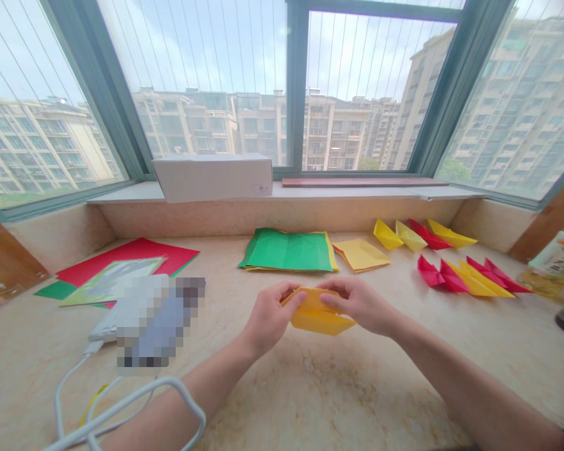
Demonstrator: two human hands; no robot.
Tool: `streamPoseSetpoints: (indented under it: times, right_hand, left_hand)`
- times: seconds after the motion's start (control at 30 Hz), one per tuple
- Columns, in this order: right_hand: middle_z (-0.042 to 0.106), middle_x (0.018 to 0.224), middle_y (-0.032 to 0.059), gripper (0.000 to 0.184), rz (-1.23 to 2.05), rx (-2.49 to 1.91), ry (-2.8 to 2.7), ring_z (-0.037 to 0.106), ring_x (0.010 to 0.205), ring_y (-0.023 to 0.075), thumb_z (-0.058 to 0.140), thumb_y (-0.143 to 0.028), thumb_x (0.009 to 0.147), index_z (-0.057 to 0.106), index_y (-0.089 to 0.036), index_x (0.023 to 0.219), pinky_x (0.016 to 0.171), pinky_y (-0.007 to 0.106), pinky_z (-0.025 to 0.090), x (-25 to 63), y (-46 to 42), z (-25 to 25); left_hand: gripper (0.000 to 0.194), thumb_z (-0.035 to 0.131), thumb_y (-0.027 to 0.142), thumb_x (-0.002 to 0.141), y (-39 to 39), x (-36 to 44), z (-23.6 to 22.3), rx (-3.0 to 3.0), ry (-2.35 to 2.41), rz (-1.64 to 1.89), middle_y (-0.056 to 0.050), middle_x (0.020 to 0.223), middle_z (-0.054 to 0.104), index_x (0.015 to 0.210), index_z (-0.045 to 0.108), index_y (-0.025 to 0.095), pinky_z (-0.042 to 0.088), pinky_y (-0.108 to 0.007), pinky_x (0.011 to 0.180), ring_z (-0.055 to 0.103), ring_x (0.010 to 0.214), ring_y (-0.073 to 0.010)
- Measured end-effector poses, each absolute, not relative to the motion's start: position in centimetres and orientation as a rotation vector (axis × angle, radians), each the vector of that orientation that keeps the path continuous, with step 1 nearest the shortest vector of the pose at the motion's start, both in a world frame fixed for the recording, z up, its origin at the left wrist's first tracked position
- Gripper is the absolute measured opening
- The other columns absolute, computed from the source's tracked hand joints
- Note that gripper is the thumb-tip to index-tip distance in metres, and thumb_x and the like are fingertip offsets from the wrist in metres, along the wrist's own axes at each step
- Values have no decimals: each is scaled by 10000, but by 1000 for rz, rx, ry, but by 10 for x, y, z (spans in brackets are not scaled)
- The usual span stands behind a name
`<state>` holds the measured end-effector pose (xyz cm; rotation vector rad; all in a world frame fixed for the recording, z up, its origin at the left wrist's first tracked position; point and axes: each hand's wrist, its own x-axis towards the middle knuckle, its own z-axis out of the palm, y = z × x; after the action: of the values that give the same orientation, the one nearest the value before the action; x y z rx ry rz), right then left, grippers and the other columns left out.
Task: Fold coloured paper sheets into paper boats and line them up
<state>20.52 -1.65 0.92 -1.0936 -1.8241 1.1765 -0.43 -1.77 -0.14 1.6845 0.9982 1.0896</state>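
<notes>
Between my two hands is a piece of folded yellow paper (320, 321), held above the stone counter (338, 388). My left hand (275, 313) pinches its left side, thumb on the near face. On the right side, my right hand (355, 302) grips it in the same way, fingers bent over the upper edge. The paper's lower flap spreads toward me. Just beyond my hands lie creased green paper sheets (289, 250) with yellow ones beneath, and a folded yellow-orange paper (361, 254).
Several folded paper boats in yellow (387, 235) and red (435, 275) stand at the right, near a bottle (557, 260). At the left are red paper (145, 250), a blurred-out object (160, 326) and a white cable (169, 383). A white box (214, 178) rests on the sill.
</notes>
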Motion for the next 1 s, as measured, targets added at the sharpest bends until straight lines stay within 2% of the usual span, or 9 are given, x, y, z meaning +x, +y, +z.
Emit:
streamPoseSetpoints:
  times: [0.17,0.27,0.47,0.57,0.67,0.8,1.0]
  right_hand:
    - [706,829,42,338,1185,-1143,-1634,608,685,138,683,-416,809,693,-156,1025,631,261,463,214,-6,11]
    - [702,801,32,340,1148,-1130,-1590,608,676,137,713,-403,780,690,-157,1015,635,266,466,217,-2,9]
    - [694,753,22,262,1118,-1077,-1684,607,655,131,741,-353,763,709,-160,938,618,258,473,212,-6,6]
    - [692,798,18,321,1156,-1007,-1669,629,696,133,753,-333,759,698,-180,1035,637,255,493,209,-9,6]
    - [705,920,40,417,1185,-956,-1620,669,825,165,792,-325,721,689,-204,1107,720,275,534,210,-10,8]
    - [733,990,66,412,1149,-936,-1548,692,904,203,823,-333,686,721,-209,1065,825,328,556,213,-8,9]
    - [765,969,69,343,1157,-944,-1462,718,875,220,806,-360,703,744,-216,1008,792,346,578,210,-10,12]
  left_hand:
    - [388,614,418,853,-15,-4,-2,1448,954,1086,-74,800,732,1111,615,128,554,-314,685,712,776,-231]
    - [407,600,409,858,-18,-3,-1,1493,917,1032,-78,820,726,1156,590,131,557,-321,695,712,786,-225]
    - [380,673,404,808,-22,-4,0,1725,1011,952,-102,951,724,1087,631,148,531,-293,680,694,809,-218]
    - [317,679,391,805,-20,-5,-1,1732,1024,940,-80,878,727,1001,672,142,512,-276,664,678,769,-203]
    - [305,666,409,812,-16,-5,-2,1583,982,954,-66,781,715,897,680,117,498,-257,605,652,669,-175]
    - [330,690,428,794,-13,-5,-3,1425,944,981,-61,750,715,858,683,104,486,-240,590,646,638,-157]
    - [359,702,457,784,-17,-3,1,1397,888,976,-62,756,725,851,687,105,505,-245,611,663,660,-166]
